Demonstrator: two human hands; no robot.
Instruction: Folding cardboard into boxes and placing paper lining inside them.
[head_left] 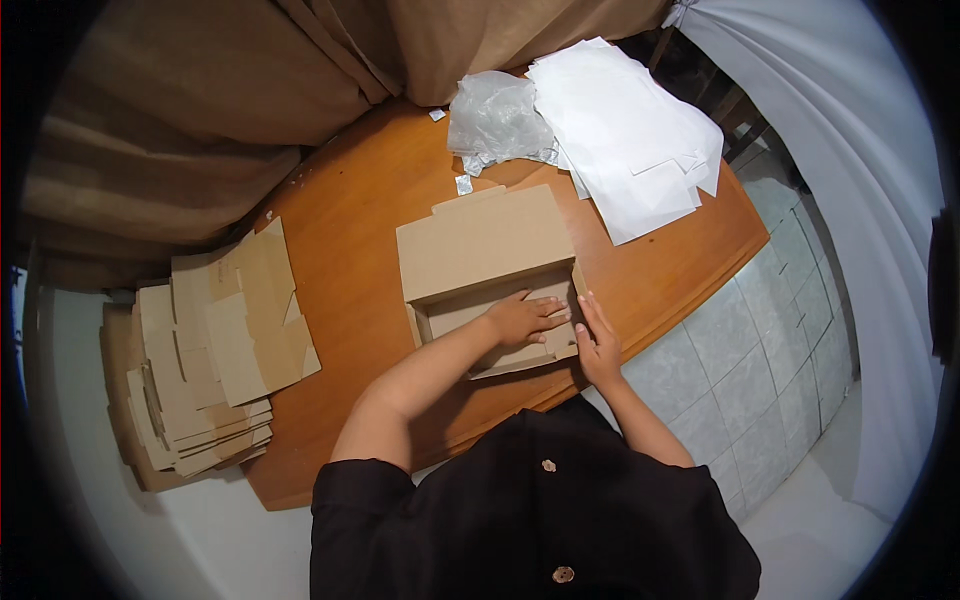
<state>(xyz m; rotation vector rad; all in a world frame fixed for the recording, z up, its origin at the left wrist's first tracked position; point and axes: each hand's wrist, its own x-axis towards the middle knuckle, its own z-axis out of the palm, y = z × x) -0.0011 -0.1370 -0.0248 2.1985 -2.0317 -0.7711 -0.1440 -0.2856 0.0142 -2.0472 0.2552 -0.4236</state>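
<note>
A brown cardboard box (490, 243) stands on the wooden table in front of me, its lid raised and leaning toward the far side. My left hand (527, 318) reaches inside the box, fingers spread toward the inner right wall. Against the outside of that same right wall rests my right hand (598, 343), its fingers stretched out and pointing away from me. The wall lies between the two hands. Neither hand grips anything that I can see.
On the left lies a stack of flattened cardboard boxes (215, 340), overhanging the table's edge. White paper sheets (630, 130) spread over the far right of the table (345, 220). A crumpled clear plastic bag (495, 115) lies beside them, near small silvery scraps (464, 185). Brown curtains (200, 110) hang behind.
</note>
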